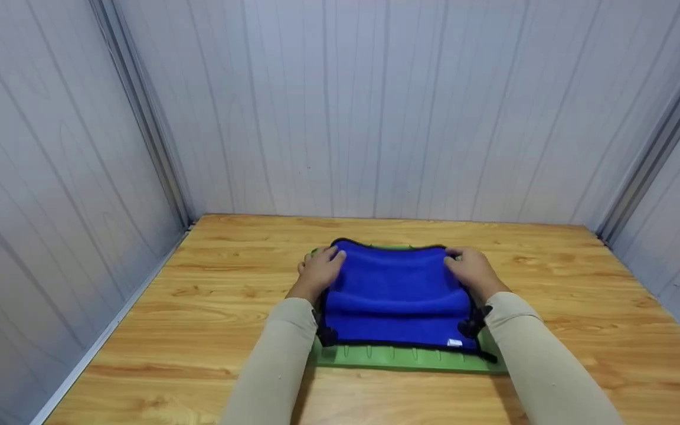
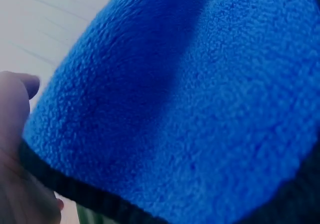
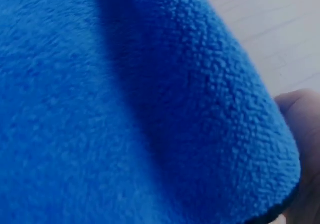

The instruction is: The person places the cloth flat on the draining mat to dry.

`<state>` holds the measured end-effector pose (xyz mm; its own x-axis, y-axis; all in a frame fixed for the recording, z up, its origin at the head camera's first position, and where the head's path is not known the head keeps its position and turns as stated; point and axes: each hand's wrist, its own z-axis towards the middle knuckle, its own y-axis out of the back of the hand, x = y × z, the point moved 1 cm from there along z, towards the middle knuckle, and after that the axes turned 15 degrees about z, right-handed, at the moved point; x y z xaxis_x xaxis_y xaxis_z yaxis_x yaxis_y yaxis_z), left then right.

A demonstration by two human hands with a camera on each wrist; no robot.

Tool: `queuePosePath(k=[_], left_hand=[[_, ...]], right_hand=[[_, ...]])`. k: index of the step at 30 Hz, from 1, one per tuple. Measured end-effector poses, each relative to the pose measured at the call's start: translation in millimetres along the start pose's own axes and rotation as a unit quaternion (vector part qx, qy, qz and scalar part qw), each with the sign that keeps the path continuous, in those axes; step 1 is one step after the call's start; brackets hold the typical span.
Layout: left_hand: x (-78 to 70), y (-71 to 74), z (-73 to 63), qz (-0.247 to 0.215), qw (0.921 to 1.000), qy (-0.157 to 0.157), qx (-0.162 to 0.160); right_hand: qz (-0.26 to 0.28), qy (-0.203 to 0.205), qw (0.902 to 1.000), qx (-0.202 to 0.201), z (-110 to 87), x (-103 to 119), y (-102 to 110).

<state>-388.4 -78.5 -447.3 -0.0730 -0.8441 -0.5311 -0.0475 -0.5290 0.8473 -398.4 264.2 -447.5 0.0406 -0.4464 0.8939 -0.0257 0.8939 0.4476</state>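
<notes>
A blue fleecy towel [image 1: 396,277] with black edging lies over a green tray [image 1: 411,357], with raised folds running across it. At its left side my left hand [image 1: 320,273] grips the edge near the far corner, thumb on top. My right hand [image 1: 474,271] pinches the opposite edge near the far right corner. In the left wrist view the towel [image 2: 165,98] fills most of the picture, with part of the hand [image 2: 22,184] at its border. The right wrist view has the towel [image 3: 135,108] bulging up beside the thumb side of the hand [image 3: 302,134].
The tray rests on a wood-grain table [image 1: 198,330]. Pale panel walls [image 1: 352,106] enclose the table at the back and both sides. A small white label [image 1: 454,343] shows at the towel's near right corner. Dark wrist straps [image 1: 474,321] sit beside the sleeves.
</notes>
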Motion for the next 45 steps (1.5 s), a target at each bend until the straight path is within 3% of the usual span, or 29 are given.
queuePosePath(k=[3, 8, 12, 17, 21, 26, 32, 35, 40, 45], left_hand=[[-4.7, -1.1, 0.2, 0.001, 0.9999, 0.002, 0.011], [-9.2, -3.8, -1.3, 0.011, 0.9988, 0.002, 0.048], [-7.2, -5.0, -7.8, -0.005, 0.9993, 0.002, 0.037], [-0.6, -1.1, -25.9, -0.011, 0.9997, -0.008, 0.022], [8.2, 2.8, -44.4, -0.003, 0.9996, -0.026, 0.006], [22.3, 1.7, -63.4, -0.027, 0.9978, -0.060, -0.007], [37.3, -1.3, -72.9, -0.025, 0.9923, -0.122, -0.002], [40.4, -2.2, -76.0, -0.026, 0.9903, -0.136, -0.011], [41.0, -3.0, -83.7, -0.047, 0.9899, -0.132, -0.022], [42.3, -3.5, -93.1, -0.087, 0.9923, -0.085, 0.024]], right_hand=[[0.003, -0.002, 1.0000, -0.003, -1.6, 1, 1], [-0.067, 0.008, 0.9971, 0.036, -0.9, -1, -1], [-0.063, 0.012, 0.9967, 0.050, -9.8, -1, 2], [-0.045, 0.016, 0.9975, 0.052, -34.3, -4, 8], [-0.043, 0.025, 0.9979, 0.042, -57.6, -9, 10], [-0.027, 0.054, 0.9976, 0.035, -84.3, -17, 12], [-0.033, 0.087, 0.9937, 0.063, -103.6, -27, 11], [-0.048, 0.111, 0.9896, 0.078, -109.4, -30, 11], [-0.059, 0.137, 0.9835, 0.102, -115.9, -33, 15], [-0.042, 0.101, 0.9805, 0.164, -118.4, -32, 25]])
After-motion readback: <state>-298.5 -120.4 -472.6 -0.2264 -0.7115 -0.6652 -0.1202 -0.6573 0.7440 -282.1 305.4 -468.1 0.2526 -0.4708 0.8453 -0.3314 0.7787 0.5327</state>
